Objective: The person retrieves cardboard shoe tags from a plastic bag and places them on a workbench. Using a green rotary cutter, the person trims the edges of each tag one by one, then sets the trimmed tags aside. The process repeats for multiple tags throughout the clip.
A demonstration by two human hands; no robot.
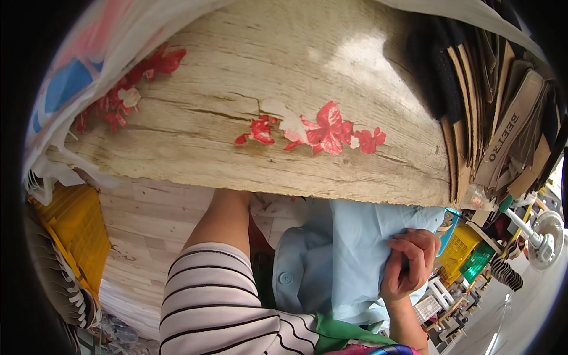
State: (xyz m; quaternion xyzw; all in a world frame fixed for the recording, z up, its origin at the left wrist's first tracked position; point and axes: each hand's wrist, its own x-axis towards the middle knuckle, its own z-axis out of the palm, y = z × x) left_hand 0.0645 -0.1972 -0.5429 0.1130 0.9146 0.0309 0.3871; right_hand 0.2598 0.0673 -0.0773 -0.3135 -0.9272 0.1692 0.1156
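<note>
A light blue buttoned garment, seemingly a shirt (361,260), is bunched over my lap below the table's near edge. My right hand (411,260) is closed on the right side of its cloth with the fingers curled in. One button shows on the left part of the garment. My left forearm, below a white sleeve with black stripes (216,296), reaches under the tabletop (236,154), so my left hand is hidden there.
Red flower decals (328,130) mark the wood-patterned tabletop. Folded cardboard pieces (473,112) and dark cloth stand at its right end. White plastic sheeting (65,112) hangs at the left. A yellow crate (74,231) sits lower left; a fan (541,239) stands far right.
</note>
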